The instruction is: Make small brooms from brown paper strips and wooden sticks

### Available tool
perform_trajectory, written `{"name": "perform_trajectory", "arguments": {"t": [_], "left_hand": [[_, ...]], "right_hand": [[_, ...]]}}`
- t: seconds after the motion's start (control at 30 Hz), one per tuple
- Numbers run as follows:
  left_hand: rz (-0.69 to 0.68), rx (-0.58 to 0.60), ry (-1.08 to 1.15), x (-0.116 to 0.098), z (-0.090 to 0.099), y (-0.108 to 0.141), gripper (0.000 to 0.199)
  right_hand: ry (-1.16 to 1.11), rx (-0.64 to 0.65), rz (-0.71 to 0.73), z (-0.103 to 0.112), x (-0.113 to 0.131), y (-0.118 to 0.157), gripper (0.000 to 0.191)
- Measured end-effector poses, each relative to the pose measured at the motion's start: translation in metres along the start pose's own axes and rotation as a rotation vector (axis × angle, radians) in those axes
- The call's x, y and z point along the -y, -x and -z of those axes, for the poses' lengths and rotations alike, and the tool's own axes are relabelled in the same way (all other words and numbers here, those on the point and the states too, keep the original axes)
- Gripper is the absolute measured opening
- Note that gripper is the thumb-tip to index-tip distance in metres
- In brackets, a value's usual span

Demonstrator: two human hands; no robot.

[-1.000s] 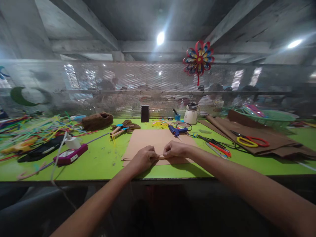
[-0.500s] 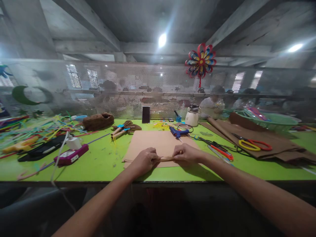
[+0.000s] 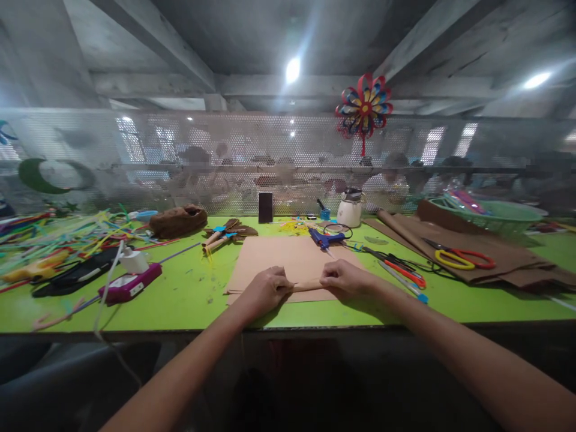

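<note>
Between my two hands lies a narrow roll of brown paper (image 3: 308, 285), low over the near part of flat brown paper sheets (image 3: 274, 255). My left hand (image 3: 271, 285) is closed on the roll's left end, fingertips pinched together. At the other end my right hand (image 3: 344, 277) has its fingers curled shut on the same roll. Just beyond the right hand, a blue glue gun (image 3: 326, 239) rests with its nozzle on the sheets. Fingers cover both ends of the roll.
Scissors (image 3: 463, 259) lie on dark brown paper (image 3: 517, 267) at right, near an orange-handled cutter (image 3: 405, 273). A purple power strip (image 3: 130, 288) with a cable is at left. A white jug (image 3: 350, 210) and a dark phone-like slab (image 3: 265, 208) stand at the back.
My right hand has shifted slightly right along the paper roll, so more of it shows between the hands. The left hand keeps its grip in nearly the same spot.
</note>
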State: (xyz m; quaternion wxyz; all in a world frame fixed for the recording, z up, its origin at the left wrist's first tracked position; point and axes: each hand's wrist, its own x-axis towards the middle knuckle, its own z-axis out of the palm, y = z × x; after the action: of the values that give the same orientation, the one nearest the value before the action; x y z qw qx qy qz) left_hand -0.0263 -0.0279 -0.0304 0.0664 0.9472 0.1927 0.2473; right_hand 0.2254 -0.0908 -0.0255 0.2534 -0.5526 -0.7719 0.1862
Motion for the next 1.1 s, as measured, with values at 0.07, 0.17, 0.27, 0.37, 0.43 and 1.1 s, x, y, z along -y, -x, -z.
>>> {"name": "perform_trajectory", "arguments": {"t": [0.07,0.17,0.27,0.37,0.43,1.1], "left_hand": [[-0.005,-0.004,0.008,0.000,0.000,0.000,0.023],[-0.005,-0.009,0.021,-0.001,0.001,0.000,0.023],[0.008,-0.004,0.029,-0.003,0.003,0.000,0.021],[0.031,0.005,0.027,-0.005,0.004,-0.001,0.020],[0.043,0.005,0.024,-0.006,0.005,-0.001,0.020],[0.023,0.000,0.014,-0.002,0.002,0.000,0.019]], "right_hand": [[0.020,-0.018,0.010,0.005,-0.005,0.008,0.018],[0.048,-0.031,0.009,0.013,-0.013,0.019,0.020],[0.073,-0.036,-0.003,0.015,-0.018,0.021,0.023],[0.098,-0.039,-0.003,0.014,-0.017,0.018,0.026],[0.113,-0.042,0.005,0.015,-0.014,0.016,0.026],[0.283,0.149,-0.021,0.025,0.002,0.015,0.023]]}}
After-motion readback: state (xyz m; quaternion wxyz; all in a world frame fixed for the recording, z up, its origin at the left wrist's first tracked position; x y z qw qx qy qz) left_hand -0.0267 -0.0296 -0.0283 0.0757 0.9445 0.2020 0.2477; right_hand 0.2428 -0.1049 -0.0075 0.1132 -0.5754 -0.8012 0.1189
